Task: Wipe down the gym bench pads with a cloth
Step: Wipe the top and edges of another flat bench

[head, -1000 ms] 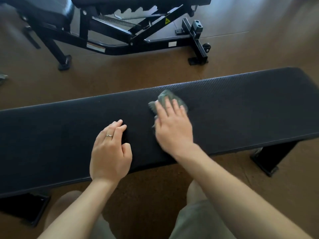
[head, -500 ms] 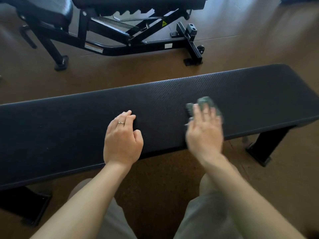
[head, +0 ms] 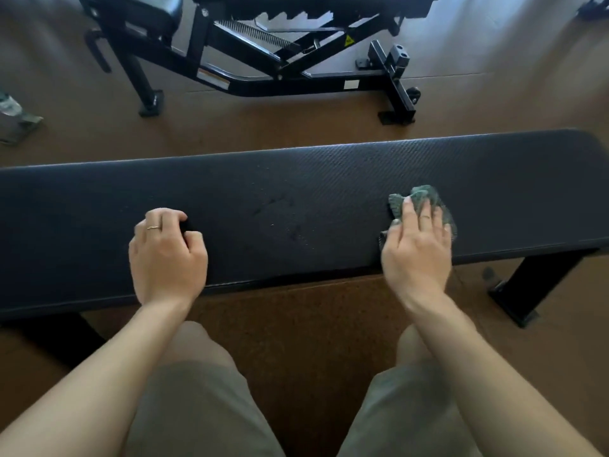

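A long flat black bench pad (head: 296, 192) runs across the view in front of me. My right hand (head: 417, 249) lies flat on a crumpled green cloth (head: 425, 197), pressing it onto the right part of the pad, close to its near edge. My left hand (head: 166, 255) rests on the pad's left part with its fingers curled under and nothing in it; a ring shows on one finger. Faint smudges mark the pad (head: 283, 219) between my hands.
An adjustable black bench (head: 290, 61) on a steel frame stands on the brown floor beyond the pad. The flat bench's right leg (head: 527, 291) juts out below the pad. A grey object (head: 13, 120) lies at the left edge. My knees sit under the pad.
My right hand has slid the cloth to the right along the pad, from near the middle to the right part. My left hand stayed put and curled its fingers.
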Demonstrator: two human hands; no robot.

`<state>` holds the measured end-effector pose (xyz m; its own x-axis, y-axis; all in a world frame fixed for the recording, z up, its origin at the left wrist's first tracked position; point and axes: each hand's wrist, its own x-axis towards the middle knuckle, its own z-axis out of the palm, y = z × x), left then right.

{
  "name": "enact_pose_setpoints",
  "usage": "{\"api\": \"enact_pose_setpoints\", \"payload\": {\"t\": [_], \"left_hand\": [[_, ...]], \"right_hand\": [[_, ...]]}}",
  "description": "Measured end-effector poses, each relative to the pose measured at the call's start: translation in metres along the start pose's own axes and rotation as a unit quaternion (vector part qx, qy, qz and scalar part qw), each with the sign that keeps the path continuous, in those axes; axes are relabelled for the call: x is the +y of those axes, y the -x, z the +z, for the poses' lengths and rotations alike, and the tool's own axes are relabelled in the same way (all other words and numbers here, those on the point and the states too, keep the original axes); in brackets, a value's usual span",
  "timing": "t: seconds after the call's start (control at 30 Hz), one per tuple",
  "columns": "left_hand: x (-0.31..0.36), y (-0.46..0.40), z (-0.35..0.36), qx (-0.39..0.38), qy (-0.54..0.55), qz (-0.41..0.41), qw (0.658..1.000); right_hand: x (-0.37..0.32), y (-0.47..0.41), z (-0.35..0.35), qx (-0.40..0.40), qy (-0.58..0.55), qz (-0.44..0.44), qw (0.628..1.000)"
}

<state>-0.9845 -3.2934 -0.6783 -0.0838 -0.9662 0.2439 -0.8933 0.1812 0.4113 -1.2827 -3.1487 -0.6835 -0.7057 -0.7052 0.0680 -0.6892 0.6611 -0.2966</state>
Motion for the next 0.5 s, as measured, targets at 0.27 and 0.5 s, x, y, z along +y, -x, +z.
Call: {"api": "enact_pose_setpoints", "payload": {"t": [0.27, 0.5], "left_hand": [[-0.002, 0.003, 0.001, 0.005, 0.011, 0.013, 1.0], [0.002, 0.002, 0.004, 0.014, -0.005, -0.003, 1.0]], "right_hand": [[-0.14, 0.09, 0.034, -0.084, -0.05, -0.321, 0.942], [-0.016, -0.004, -0.002, -0.036, 0.032, -0.194, 0.98]]}}
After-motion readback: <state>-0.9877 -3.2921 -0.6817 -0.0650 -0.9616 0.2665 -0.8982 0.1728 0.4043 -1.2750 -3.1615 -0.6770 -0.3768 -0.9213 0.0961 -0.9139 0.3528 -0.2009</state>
